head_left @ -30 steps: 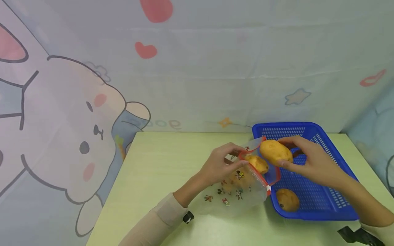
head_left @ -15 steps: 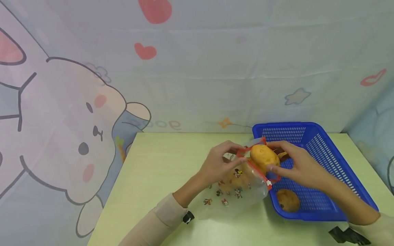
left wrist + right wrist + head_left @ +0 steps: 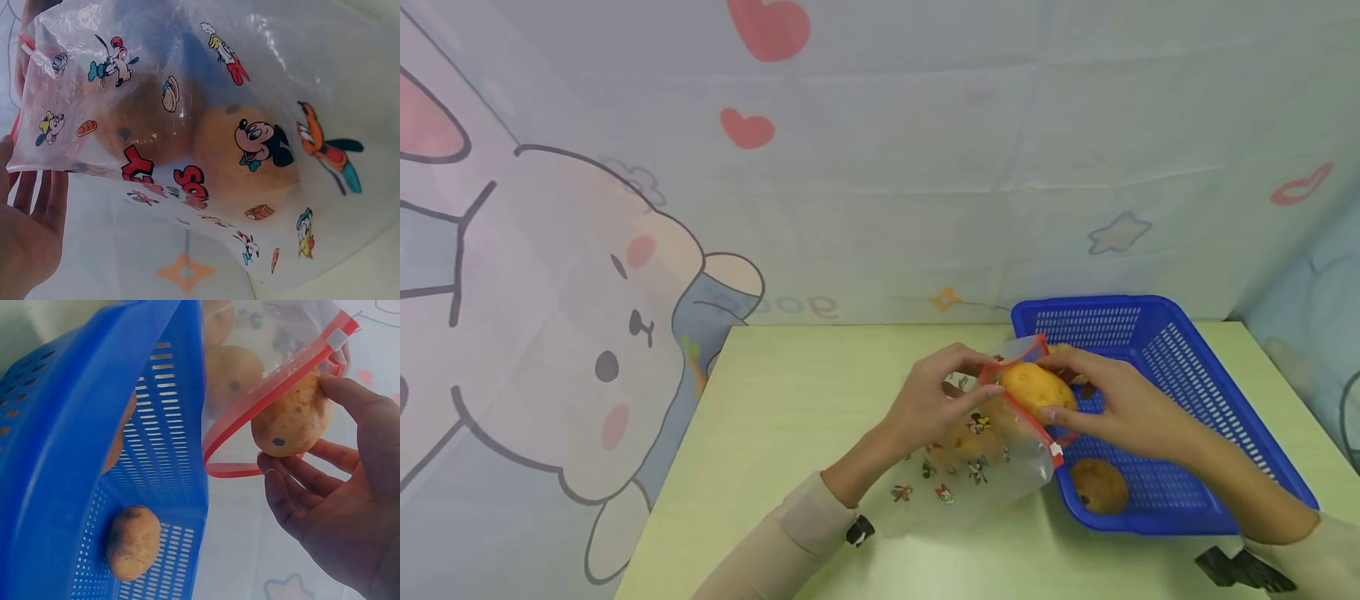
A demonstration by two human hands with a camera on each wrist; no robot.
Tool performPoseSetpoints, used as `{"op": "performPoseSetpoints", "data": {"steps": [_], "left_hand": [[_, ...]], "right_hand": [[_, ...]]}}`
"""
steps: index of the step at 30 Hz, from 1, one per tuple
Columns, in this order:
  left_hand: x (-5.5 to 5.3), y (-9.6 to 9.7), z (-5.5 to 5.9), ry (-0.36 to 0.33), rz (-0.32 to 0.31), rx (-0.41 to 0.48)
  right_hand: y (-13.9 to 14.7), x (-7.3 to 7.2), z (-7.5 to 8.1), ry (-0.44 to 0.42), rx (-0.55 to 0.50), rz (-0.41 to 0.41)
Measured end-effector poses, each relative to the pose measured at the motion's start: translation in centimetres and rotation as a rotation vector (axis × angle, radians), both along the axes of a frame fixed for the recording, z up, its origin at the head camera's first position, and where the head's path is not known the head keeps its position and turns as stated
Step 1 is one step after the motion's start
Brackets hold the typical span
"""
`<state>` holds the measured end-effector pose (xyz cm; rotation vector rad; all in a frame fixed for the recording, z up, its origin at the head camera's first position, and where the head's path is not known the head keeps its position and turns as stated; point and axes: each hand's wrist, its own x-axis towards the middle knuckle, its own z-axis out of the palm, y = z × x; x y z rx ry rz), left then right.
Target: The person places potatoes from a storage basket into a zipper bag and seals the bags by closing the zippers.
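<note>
**A potato (image 3: 1036,390) held in the mouth of a printed bag (image 3: 1018,479)**

From where I stand, the person's right hand (image 3: 1120,408) has its thumb and fingers curled round the potato, which sits partly between the red edges of the open bag. The left hand (image 3: 936,396) pinches that mouth, thumb on the near edge. A white slider (image 3: 1056,451) sits at the near end of the red zip. Through the cloudy plastic I make out what look like two more potatoes, though haze and cartoon prints blur the count. Just right of the bag, a blue basket (image 3: 1172,493) stands on the pale surface (image 3: 805,400). One loose potato (image 3: 1099,486) lies at its near left corner, another potato (image 3: 133,544) farther back.
</note>
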<state>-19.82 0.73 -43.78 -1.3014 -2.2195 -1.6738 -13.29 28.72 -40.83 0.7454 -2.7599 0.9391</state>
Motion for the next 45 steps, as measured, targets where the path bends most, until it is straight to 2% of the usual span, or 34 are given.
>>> {"op": "performPoseSetpoints", "data": {"steps": [5, 13, 23, 33, 45], "left_hand": [[0.0, 0.0, 0.0, 0.003, -0.001, 0.004], [-0.1, 0.0, 0.0, 0.016, -0.007, 0.019], [-0.1, -0.1, 0.0, 0.038, -0.011, 0.024], [0.0, -0.2, 0.1, 0.033, -0.014, 0.024], [-0.3, -0.1, 0.0, 0.056, -0.017, 0.026]], "right_hand": [[0.1, 0.0, -0.1, -0.032, 0.013, 0.010], [0.3, -0.3, -0.3, -0.019, 0.017, 0.036], [-0.2, -0.2, -0.1, -0.026, 0.023, -0.016], [-0.1, 0.1, -0.1, 0.009, 0.048, -0.018], [1.0, 0.0, -0.1, 0.000, 0.045, -0.016]]}}
